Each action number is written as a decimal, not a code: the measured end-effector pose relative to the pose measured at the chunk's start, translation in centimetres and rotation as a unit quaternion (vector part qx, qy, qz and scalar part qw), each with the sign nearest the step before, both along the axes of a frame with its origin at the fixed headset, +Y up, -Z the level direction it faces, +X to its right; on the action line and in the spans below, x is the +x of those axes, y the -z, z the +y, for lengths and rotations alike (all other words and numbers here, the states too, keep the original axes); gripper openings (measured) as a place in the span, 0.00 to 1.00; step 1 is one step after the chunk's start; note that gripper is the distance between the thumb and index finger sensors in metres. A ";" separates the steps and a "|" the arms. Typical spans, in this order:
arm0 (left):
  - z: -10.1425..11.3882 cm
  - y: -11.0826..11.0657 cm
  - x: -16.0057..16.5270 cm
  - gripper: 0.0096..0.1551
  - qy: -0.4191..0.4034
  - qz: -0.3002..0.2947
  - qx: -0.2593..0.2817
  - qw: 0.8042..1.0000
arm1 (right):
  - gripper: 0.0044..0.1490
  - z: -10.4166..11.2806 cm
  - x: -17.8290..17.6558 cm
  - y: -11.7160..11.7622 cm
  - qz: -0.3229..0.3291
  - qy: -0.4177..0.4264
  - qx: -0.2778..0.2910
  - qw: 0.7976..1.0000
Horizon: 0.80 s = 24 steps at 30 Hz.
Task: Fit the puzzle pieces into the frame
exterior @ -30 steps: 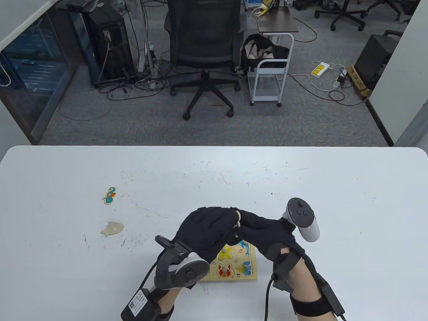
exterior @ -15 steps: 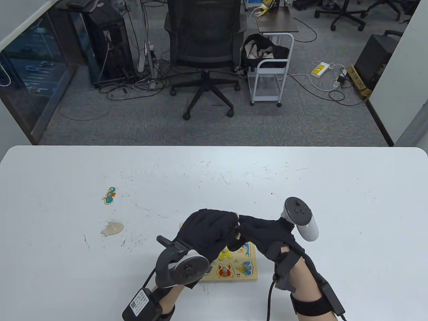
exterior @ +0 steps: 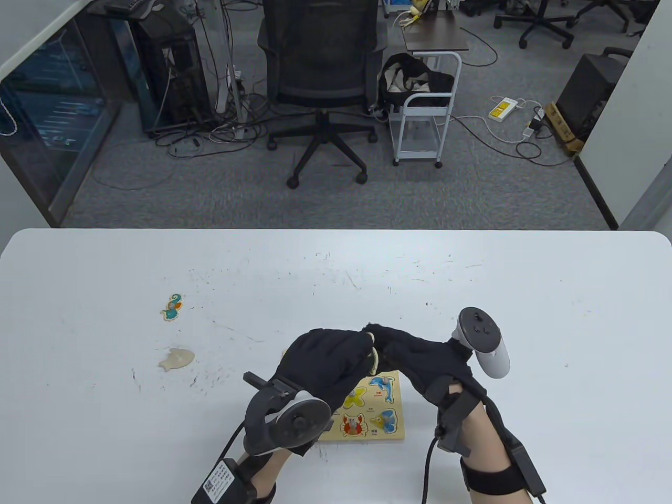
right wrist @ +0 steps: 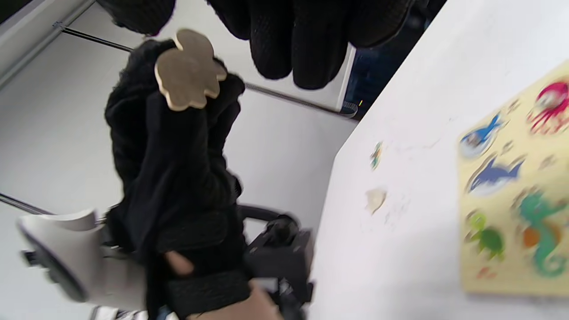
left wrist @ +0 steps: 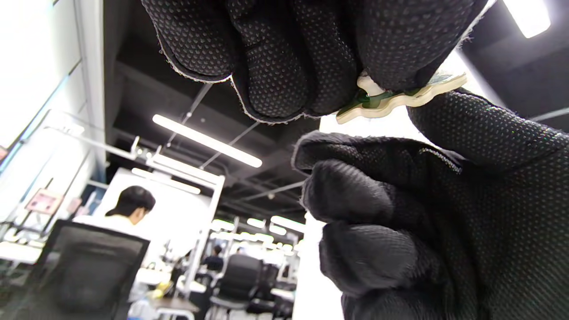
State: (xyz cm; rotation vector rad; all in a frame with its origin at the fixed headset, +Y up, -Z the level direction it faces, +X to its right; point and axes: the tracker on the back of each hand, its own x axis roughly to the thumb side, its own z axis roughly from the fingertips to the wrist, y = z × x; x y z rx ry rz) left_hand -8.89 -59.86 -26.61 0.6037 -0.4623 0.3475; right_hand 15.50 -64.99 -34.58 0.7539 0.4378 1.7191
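Over the last second the right hand point(exterior: 415, 357) has drifted slightly right and away, uncovering more of the dolphin piece point(exterior: 382, 383) on the puzzle frame point(exterior: 391, 433), while the left hand point(exterior: 328, 365) has barely shifted. Both hands meet above the frame's far edge around one small wooden piece point(left wrist: 400, 95). The left hand's fingers point(left wrist: 284, 58) and thumb pinch it, as the left wrist view shows plainly. The right hand's fingertips lie against the same spot, but whether they grip the piece or only touch it cannot be told.

The piece is thin, flat, stiff plywood with a wavy outline, green on its printed side and bare on the back. It looks light and unlikely to bend, though smooth faces could slip, so a pinch across its edges suits it best.

The frame lies flat on the counter point(exterior: 525, 294) near the person, with starfish, crab and fish pieces seated. Two loose pieces wait well to the left: a seahorse piece point(exterior: 172, 307) and a plain face-down piece point(exterior: 177, 358). Bare counter extends right and far of the frame, and the near counter edge is close.
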 end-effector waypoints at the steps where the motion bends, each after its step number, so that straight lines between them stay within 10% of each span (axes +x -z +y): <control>1: -0.1 0.1 -0.1 0.25 0.014 0.010 -0.005 1.000 | 0.44 0.2 0.2 -0.1 -0.025 -0.017 0.012 0.999; 24: -9.0 2.6 -2.4 0.25 0.348 0.165 -0.176 0.906 | 0.43 2.6 5.3 -1.7 -0.362 -0.317 0.153 0.863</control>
